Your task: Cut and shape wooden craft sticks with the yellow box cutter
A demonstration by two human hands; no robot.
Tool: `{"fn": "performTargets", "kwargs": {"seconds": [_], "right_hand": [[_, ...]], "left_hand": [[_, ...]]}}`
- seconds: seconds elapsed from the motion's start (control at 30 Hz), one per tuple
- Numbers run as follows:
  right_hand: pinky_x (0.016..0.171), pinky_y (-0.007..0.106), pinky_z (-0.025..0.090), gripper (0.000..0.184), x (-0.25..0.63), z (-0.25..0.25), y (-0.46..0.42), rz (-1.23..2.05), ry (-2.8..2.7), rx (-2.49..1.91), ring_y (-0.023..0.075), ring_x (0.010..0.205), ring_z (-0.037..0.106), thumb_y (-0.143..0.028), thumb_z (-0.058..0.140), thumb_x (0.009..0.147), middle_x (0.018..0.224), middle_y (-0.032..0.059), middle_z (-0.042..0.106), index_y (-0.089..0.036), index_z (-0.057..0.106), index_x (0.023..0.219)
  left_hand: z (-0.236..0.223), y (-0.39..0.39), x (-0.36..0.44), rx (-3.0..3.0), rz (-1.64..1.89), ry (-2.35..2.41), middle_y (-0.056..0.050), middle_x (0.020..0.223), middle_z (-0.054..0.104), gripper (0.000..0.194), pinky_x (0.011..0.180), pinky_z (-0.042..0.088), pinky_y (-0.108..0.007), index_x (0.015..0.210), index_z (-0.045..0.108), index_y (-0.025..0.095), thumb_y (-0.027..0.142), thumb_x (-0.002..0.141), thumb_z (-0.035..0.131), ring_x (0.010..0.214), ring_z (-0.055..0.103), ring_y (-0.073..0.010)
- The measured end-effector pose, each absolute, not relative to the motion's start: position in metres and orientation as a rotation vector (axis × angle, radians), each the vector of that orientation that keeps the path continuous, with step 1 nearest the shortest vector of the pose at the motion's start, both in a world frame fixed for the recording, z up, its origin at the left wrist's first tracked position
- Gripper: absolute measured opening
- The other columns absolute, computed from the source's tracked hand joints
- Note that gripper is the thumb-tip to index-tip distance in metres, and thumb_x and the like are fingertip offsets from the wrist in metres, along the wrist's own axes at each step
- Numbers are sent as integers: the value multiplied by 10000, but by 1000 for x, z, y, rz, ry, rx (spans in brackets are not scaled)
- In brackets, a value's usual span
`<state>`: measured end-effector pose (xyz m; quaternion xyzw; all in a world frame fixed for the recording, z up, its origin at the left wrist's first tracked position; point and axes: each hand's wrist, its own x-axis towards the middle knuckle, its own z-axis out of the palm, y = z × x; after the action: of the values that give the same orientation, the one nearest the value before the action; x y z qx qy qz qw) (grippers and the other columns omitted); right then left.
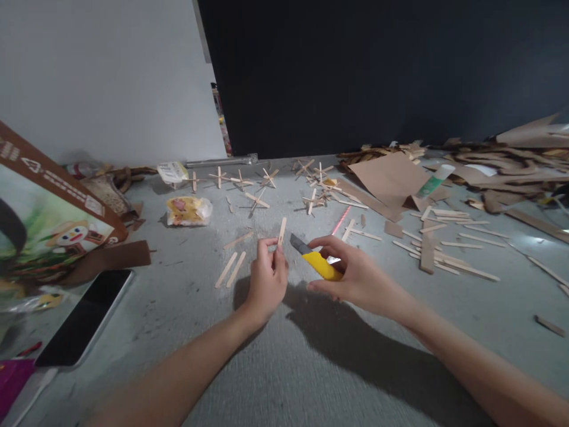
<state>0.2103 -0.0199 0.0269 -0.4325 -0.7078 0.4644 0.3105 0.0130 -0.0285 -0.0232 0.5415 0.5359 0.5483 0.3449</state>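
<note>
Wooden stick (pixel 281 231), right here in the middle of the frame, standing nearly upright, and the left hand (pixel 269 274) has it pinched between thumb and fingers! The right hand (pixel 353 274) is wrapped around a yellow utility knife (pixel 320 265), its blade pointing at the stick, just beside it but apart.

Over to the containers: left of centre, a clear wrapper (pixel 189 212) holds something yellow with a pinkish patch. Above it, in the upper left, a small white and yellow packet (pixel 172 172) bears print too tiny to read. At the left edge, a big printed bag (pixel 84 204) shows a cartoon snowman in a hat, a triangular recycling mark and pale lettering, too blurred to make out; its contents are hidden. Below that, a clear plastic bag (pixel 42 300) has something yellow showing in it.

Right of centre, a green and white tube (pixel 435 181) lies against brown cardboard (pixel 384 178), its label unreadable. Crossed sticks (pixel 269 178) dot the upper middle.
</note>
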Motion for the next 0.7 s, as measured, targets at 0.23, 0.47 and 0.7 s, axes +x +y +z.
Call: {"fn": "performTargets", "kwargs": {"seconds": [0.23,0.47,0.7], "right_hand": [[553,307,518,376,213,19,-15,750,-1781,-1241,166,599,652,-484,694,927,965,86,752,-258,447,1098],[551,291,455,267,215,32,-17,745,-2004,-1131,162,553,631,-460,487,1067,773,35,751,-236,632,1056],[539,288,427,349,209,33,-20,733,-2023,-1117,150,518,576,-402,494,1051,682,13,718,-192,759,1137]], "left_hand": [[-25,-29,12,1419,1410,1407,93,589,478,281,543,331,-245,1110,492,240,514,1049,499,511,466,-128],[-24,-29,11,1456,1393,1422,97,575,453,279,532,283,-249,1088,504,236,512,1049,492,494,423,-122],[-24,-29,11,1514,1383,1426,87,585,472,284,539,291,-246,1090,524,231,508,1072,464,499,441,-121]]}}
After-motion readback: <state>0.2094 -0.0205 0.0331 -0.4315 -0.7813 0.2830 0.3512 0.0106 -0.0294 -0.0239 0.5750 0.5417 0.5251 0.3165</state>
